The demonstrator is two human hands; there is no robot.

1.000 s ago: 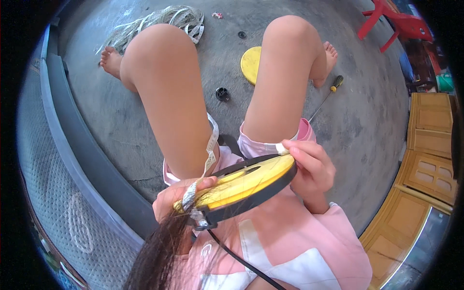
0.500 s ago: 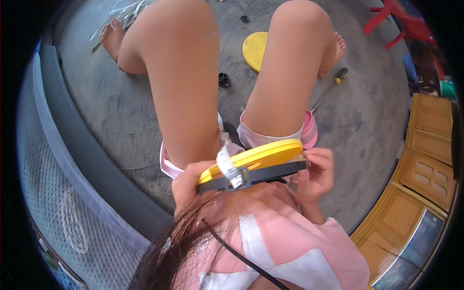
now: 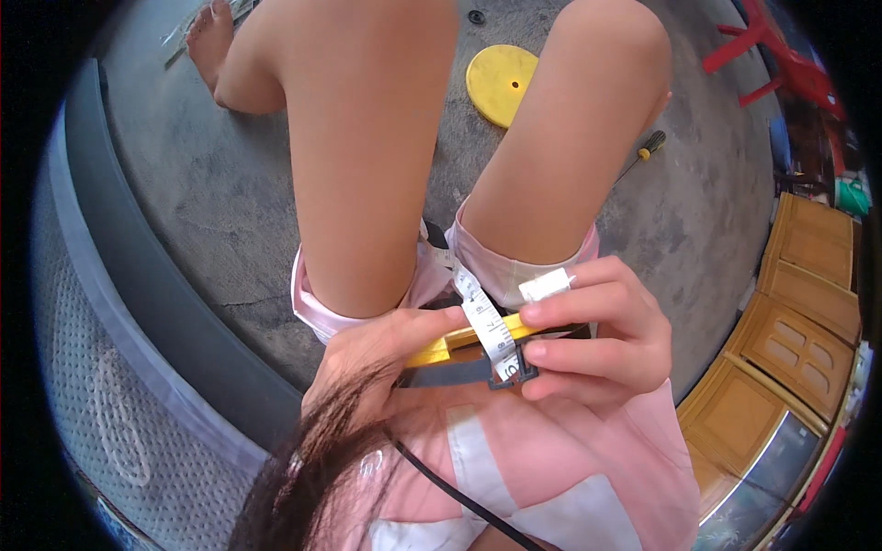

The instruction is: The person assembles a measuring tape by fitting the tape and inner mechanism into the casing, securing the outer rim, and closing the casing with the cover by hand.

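In front of my chest I hold a yellow and black tape measure reel (image 3: 432,353), seen edge-on. My left hand (image 3: 354,363) grips its left side, thumb along the yellow rim. My right hand (image 3: 611,331) is closed at its right side, fingertips pressed on the yellow edge and beside a black buckle-like frame (image 3: 501,383). A white measuring tape (image 3: 487,320) with dark markings crosses the rim at this frame and runs down toward my lap. By my right fingers shows a small white piece (image 3: 546,286); whether it belongs to the tape I cannot tell.
On the grey floor, a round yellow disc (image 3: 490,78) with a centre hole lies beyond my knees, near a small black ring (image 3: 476,17). A screwdriver (image 3: 649,147) lies right of my leg. Around stand a padded grey edge (image 3: 129,239), wooden cabinets (image 3: 799,321) and a red stool (image 3: 749,50).
My right hand has shifted from the reel's far right end inward to the tape and black frame. The reel has turned and dropped slightly. My knees have shifted right.
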